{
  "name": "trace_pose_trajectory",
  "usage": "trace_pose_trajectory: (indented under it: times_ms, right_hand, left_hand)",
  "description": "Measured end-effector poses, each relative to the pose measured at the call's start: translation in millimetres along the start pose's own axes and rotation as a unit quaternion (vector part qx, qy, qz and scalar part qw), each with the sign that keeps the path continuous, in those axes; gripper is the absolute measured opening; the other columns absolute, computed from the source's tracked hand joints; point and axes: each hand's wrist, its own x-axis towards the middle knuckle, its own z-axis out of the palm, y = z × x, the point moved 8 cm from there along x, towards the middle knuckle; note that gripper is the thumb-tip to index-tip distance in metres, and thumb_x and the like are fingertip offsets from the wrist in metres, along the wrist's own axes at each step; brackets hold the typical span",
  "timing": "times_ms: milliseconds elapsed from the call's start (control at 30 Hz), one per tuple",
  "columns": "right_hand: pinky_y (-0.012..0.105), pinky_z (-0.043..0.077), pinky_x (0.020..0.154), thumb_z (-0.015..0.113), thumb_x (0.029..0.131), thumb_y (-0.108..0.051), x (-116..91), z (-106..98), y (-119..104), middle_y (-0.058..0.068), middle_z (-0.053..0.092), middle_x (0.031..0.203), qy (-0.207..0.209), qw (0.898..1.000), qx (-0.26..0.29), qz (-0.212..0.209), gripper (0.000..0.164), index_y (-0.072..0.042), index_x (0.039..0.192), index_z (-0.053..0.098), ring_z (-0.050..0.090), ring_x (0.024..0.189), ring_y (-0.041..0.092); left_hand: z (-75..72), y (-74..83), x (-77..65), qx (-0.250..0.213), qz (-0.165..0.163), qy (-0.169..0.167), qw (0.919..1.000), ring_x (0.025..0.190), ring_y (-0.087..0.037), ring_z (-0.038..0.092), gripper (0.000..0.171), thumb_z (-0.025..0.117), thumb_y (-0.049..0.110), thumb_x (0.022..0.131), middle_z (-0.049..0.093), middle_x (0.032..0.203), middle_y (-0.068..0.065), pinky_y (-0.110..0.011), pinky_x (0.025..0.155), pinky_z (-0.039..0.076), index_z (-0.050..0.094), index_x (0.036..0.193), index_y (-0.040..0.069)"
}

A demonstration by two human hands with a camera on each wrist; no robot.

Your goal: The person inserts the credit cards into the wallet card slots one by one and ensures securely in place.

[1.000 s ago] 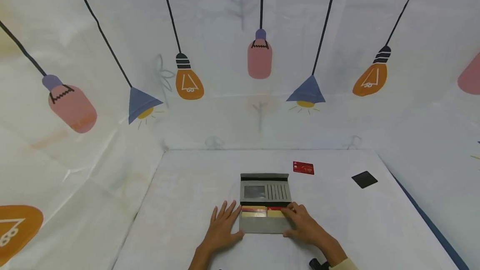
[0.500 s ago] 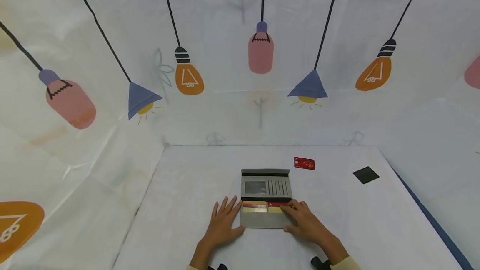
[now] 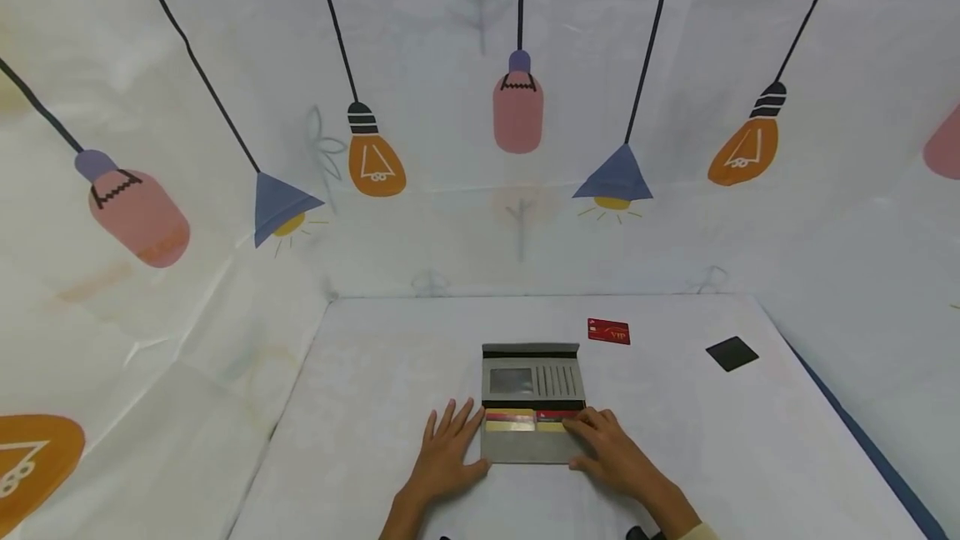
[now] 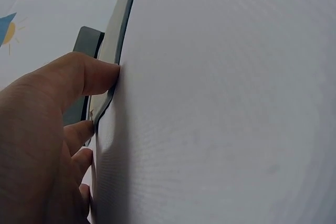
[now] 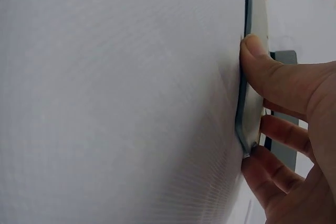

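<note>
A grey wallet (image 3: 525,448) lies unfolded on the white table, its upper half showing a clear window and several card slots. Two cards stick out of the lower half: a gold-and-red card (image 3: 510,420) on the left and a red-and-gold card (image 3: 550,422) on the right. My left hand (image 3: 448,450) lies spread at the wallet's left side, thumb at the lower corner and index fingertip at the edge. My right hand (image 3: 611,450) grips the opposite side, with thumb at the near edge and curled fingers by the right card. Both wrist views show the thumbs against the wallet's edge.
A red VIP card (image 3: 608,331) lies beyond the wallet to the right. Farther right is a black square card (image 3: 732,353). White sheeting (image 3: 450,240) printed with lamps rises behind the table (image 3: 360,373) and along its sides.
The head view shifts slightly. Both hands stay at the wallet's sides, and the wallet and loose cards keep their places on the table.
</note>
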Motion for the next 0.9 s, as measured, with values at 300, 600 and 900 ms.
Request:
trace_pose_trajectory:
  times_ms: [300,600,900]
  right_hand:
    - [0.037,0.054,0.084,0.079,0.080,-0.040,-2.2,5.4,-2.2,-0.005,0.058,0.119,0.007,1.000,-0.017,0.009,0.056,-0.016,0.129,0.065,0.045,0.105,0.012]
    - [0.035,0.054,0.084,0.078,0.082,-0.042,-5.4,4.9,-4.8,-0.002,0.058,0.124,0.021,0.999,-0.032,-0.008,0.057,-0.015,0.131,0.065,0.047,0.106,0.012]
    - [0.025,0.056,0.080,0.073,0.091,-0.030,16.1,-19.9,32.0,-0.006,0.056,0.108,-0.003,0.993,0.102,0.053,0.041,-0.011,0.127,0.066,0.059,0.095,0.008]
  left_hand:
    - [0.0,-0.9,-2.7,-0.004,0.004,0.005,1.0000,0.152,-0.036,0.027,0.079,0.067,0.053,0.085,0.037,0.162,-0.003,-0.063,0.119,0.017,0.041,0.154,0.024]
    - [-0.4,-1.5,-3.1,-0.011,-0.007,-0.001,0.9999,0.152,-0.036,0.026,0.079,0.068,0.051,0.084,0.036,0.162,-0.003,-0.063,0.119,0.015,0.041,0.153,0.024]
    - [-1.0,-0.4,0.1,-0.015,-0.004,-0.003,0.9999,0.152,-0.036,0.025,0.078,0.067,0.051,0.085,0.036,0.162,-0.003,-0.063,0.120,0.014,0.041,0.154,0.024]
